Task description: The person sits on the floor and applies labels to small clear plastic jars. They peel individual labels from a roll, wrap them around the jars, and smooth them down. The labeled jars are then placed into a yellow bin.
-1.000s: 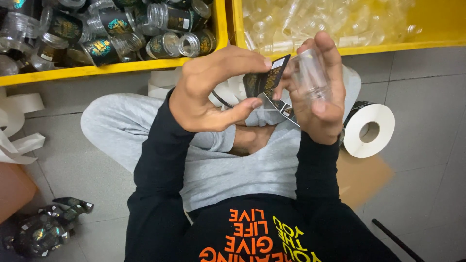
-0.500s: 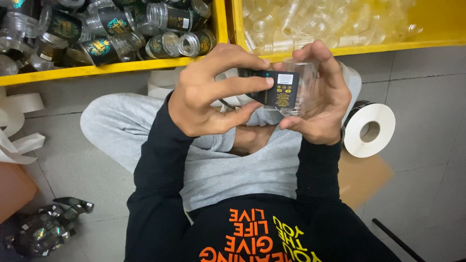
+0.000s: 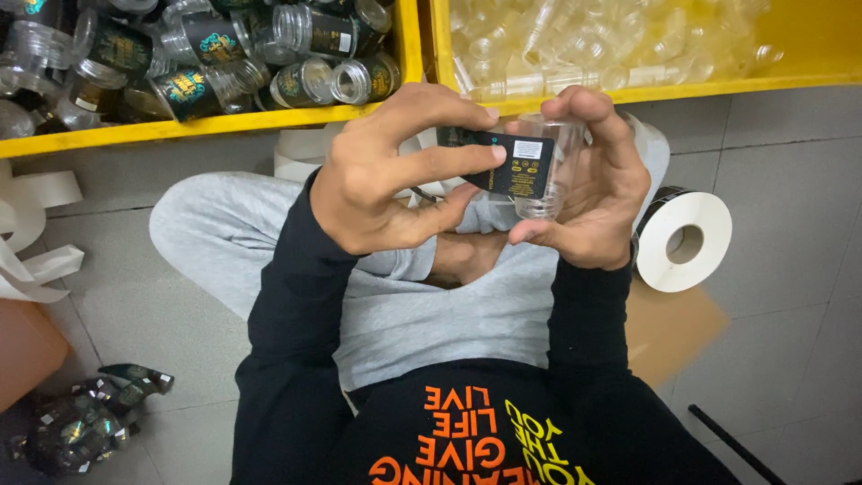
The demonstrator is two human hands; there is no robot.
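Head view: a seated person looks down at both hands, raised over the lap.
Left hand [image 3: 386,175]: fingers pinch a black label [image 3: 512,163]; the forefinger lies along its top edge, the thumb sits under it, and the other fingers curl above.
Right hand [image 3: 588,193]: fingers wrap a clear plastic jar [image 3: 549,166]; the forefinger arches over the top of it and the thumb presses its lower edge.
Black label: a dark rectangle with small yellow print and a white patch, lying flat against the jar's side that faces the camera, between the two hands.
Clear plastic jar: held on its side in front of the chest, just below the rim of the right-hand bin; whether it has a lid I cannot tell.
Clothing: black long sleeves, a black top with orange and yellow lettering, grey trousers on crossed legs.
Left yellow bin [image 3: 206,126]: on the floor ahead of the knees, filled with clear jars that already carry black labels.
Right yellow bin [image 3: 682,87]: touching the left one side by side, filled with bare clear jars.
Roll of white tape [image 3: 682,241]: on the floor just beside the right forearm, standing on edge with its core showing.
White backing strips [image 3: 36,233]: loose curls on the floor, far to the left.
Crumpled foil scraps [image 3: 81,422]: a shiny dark heap on the floor near the left hip.
Floor [image 3: 790,180]: pale grey tiles.
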